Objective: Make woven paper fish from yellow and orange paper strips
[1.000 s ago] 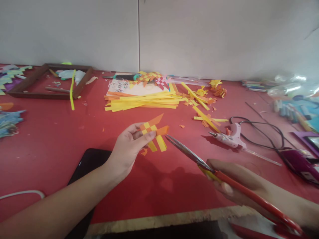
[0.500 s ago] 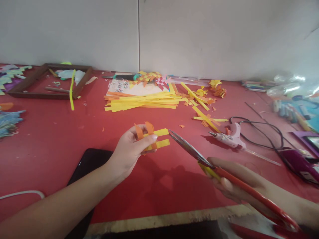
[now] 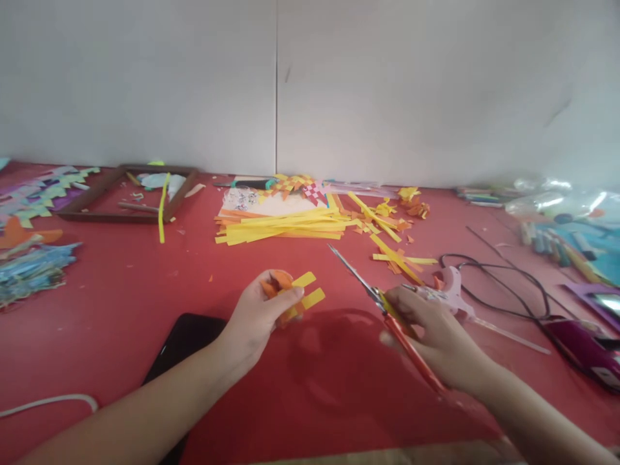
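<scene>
Between thumb and fingers, my left hand (image 3: 259, 316) pinches a small woven piece of orange and yellow paper strips (image 3: 310, 289). Two yellow ends stick out to the right; orange ends stand up near the fingertips, and the rest is hidden by the hand. My right hand (image 3: 431, 329) grips a pair of scissors (image 3: 356, 278) with red and yellow on the handles. Their blades point up and left, apart from the paper. Behind both hands lies a pile of yellow and orange paper strips (image 3: 285, 226).
A pink glue gun (image 3: 450, 294) with a black cord lies just beyond my right hand. Under my left forearm is a black phone-like slab (image 3: 186, 339). A brown wooden frame (image 3: 116, 218) and blue bundle (image 3: 36, 271) sit left; a purple device (image 3: 581, 349) lies right.
The woven piece has turned, so its yellow ends now point right instead of down. My right hand and the scissors have swung up and left, beside the glue gun. The view has tilted upward.
</scene>
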`<state>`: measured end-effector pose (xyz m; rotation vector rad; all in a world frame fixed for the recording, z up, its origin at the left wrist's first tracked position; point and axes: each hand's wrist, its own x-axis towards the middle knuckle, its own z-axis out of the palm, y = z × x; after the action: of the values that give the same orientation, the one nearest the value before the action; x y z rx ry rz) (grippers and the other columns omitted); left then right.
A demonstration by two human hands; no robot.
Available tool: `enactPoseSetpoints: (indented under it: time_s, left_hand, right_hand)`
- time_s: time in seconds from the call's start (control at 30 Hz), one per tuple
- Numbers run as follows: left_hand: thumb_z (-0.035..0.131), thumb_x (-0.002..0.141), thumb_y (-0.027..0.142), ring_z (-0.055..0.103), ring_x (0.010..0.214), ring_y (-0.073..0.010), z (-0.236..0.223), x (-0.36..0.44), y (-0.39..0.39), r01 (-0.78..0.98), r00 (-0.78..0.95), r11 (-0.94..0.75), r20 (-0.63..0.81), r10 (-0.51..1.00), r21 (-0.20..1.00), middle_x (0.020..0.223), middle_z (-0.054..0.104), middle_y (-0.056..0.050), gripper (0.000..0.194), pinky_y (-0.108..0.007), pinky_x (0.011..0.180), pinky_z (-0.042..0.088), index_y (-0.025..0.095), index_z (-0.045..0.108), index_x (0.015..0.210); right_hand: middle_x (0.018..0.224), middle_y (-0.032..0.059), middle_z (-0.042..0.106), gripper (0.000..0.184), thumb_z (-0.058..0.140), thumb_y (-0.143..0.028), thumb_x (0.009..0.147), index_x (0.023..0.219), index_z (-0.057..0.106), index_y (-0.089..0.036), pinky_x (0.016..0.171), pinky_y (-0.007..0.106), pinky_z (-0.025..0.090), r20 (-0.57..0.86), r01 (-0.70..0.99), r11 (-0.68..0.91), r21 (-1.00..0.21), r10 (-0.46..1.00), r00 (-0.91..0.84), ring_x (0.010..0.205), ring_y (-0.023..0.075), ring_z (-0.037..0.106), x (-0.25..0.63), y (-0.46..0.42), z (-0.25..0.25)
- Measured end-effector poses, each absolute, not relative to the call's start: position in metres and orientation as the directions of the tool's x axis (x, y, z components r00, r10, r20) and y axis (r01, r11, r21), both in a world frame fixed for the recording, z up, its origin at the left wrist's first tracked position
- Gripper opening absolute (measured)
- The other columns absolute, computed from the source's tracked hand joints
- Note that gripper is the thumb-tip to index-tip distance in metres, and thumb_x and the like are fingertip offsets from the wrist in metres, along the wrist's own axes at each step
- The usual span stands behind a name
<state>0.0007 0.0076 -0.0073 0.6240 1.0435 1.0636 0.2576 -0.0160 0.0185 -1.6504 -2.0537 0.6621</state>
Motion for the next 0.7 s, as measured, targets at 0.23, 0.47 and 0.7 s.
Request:
enactPoseSetpoints:
  time_s: [0.23,0.47,0.7]
  left_hand:
    - [0.082,0.066,0.036,0.059,0.053,-0.0114,-0.006,-0.003,0.011,-0.403,0.055,0.348,-0.357,0.933,0.847,0.057,0.053,0.007,0.037,-0.020,0.044,0.044,0.021,0.050,0.075]
    - [0.080,0.066,0.031,0.063,0.062,-0.0115,-0.006,-0.005,0.014,-0.394,0.000,0.337,-0.366,0.930,0.855,0.071,0.059,0.005,0.036,-0.026,0.059,0.055,0.021,0.052,0.086]
    - [0.080,0.066,0.026,0.053,0.057,-0.0071,-0.009,-0.006,0.020,-0.311,-0.046,0.325,-0.356,0.933,0.893,0.072,0.059,0.006,0.044,-0.017,0.051,0.046,0.020,0.053,0.101]
  right_hand:
    - [0.055,-0.0089,0.033,0.048,0.072,-0.060,0.067,0.072,0.043,-0.022,0.047,0.022,0.027,-0.016,0.738,0.124,-0.663,0.984,-0.179,0.052,0.0092,0.027,0.228,0.003,0.001]
    - [0.055,-0.0082,0.038,0.036,0.067,-0.051,0.074,0.080,0.049,-0.021,0.045,0.021,0.028,0.133,0.745,0.227,-0.628,0.974,-0.185,0.049,0.0092,0.029,0.239,0.000,-0.026]
    - [0.053,-0.0101,0.032,0.031,0.071,-0.037,0.071,0.073,0.045,-0.021,0.043,0.020,0.021,0.146,0.710,0.304,-0.635,0.950,-0.276,0.047,0.0071,0.023,0.235,-0.014,-0.021]
